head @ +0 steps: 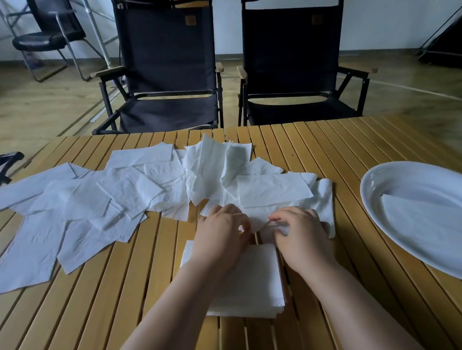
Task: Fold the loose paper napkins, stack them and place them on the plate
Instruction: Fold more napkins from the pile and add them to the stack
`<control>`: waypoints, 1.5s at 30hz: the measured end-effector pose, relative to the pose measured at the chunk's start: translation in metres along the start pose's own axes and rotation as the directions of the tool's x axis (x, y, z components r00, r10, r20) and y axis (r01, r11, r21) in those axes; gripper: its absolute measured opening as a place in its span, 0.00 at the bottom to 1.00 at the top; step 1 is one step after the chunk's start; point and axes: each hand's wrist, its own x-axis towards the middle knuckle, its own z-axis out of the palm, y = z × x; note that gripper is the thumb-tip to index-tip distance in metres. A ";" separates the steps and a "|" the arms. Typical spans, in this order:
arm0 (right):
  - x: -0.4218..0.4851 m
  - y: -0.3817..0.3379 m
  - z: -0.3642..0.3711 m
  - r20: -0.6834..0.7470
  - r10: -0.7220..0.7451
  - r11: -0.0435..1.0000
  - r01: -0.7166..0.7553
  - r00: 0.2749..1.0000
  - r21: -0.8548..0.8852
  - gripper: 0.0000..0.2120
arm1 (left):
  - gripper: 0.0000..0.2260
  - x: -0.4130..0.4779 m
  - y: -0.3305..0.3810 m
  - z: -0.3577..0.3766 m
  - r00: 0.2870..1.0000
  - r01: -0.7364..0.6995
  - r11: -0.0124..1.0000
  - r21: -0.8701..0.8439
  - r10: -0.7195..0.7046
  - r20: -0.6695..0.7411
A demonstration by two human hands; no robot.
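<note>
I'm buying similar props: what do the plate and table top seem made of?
Plate: glossy white, probably glazed ceramic, maybe melamine; its rim catches a soft sheen. Table top: narrow yellowish slats with gaps, matte, probably wood or bamboo.

Remote view here: the whole lower half of the frame is a slatted wooden worktop (98,315), honey-coloured, with the slats running away from me. A big messy spread of loose napkins (105,202) covers the middle and left. They overlap each other, mostly flat, a few rumpled up near the centre. Lower centre, closer to me, a neat stack of folded napkins (257,280) sits square on the slats, just beside the spread's near edge. Over at the right edge of the frame there's a white oval plate (412,178), well apart from the stack.
</note>
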 end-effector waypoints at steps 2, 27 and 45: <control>0.000 0.000 0.000 -0.002 0.005 1.000 -0.005 1.000 0.006 0.17 | 0.03 0.001 0.000 -0.001 1.000 -0.022 0.999 -0.037 0.022 -0.005; 0.009 0.008 0.001 -0.315 -0.022 0.970 0.097 0.949 0.222 0.06 | 0.08 -0.012 -0.013 -0.058 0.949 -0.002 0.467 -0.885 -0.277 -0.148; -0.001 -0.002 -0.029 -0.412 -0.092 0.879 0.268 0.906 0.394 0.10 | 0.07 -0.016 -0.015 -0.074 0.947 0.025 0.610 -0.792 -0.269 -0.178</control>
